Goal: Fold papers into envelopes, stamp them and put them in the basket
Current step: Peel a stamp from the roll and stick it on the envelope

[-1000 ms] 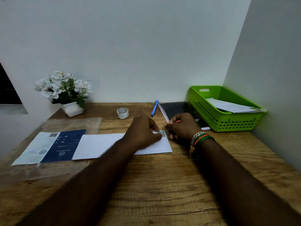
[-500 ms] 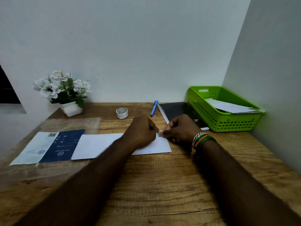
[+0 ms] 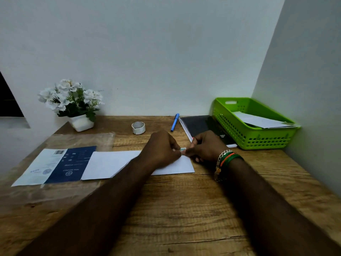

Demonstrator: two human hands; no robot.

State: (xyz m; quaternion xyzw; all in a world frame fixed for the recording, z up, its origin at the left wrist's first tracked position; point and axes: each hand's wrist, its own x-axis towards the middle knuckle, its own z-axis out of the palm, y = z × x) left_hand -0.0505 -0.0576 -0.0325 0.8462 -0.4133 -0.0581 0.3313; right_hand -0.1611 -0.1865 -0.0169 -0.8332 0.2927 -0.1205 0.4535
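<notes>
A white envelope (image 3: 114,164) lies flat on the wooden desk in front of me. At its upper right corner sits a small greenish stamp (image 3: 183,149). My left hand (image 3: 161,148) and my right hand (image 3: 204,147) meet over that corner, fingertips pinched on the stamp. Whether the stamp lies flat on the envelope I cannot tell. The green basket (image 3: 247,137) stands at the back right by the wall, with white envelopes (image 3: 258,121) inside.
A blue and white printed sheet (image 3: 55,166) lies on clear plastic wrap (image 3: 60,141) at the left. A white flower pot (image 3: 81,122), a tape roll (image 3: 138,128), a blue pen (image 3: 174,122) and a black notebook (image 3: 201,126) line the back.
My right hand has shifted slightly left so its fingertips meet the left hand's over the stamp. The envelope has stayed in place.
</notes>
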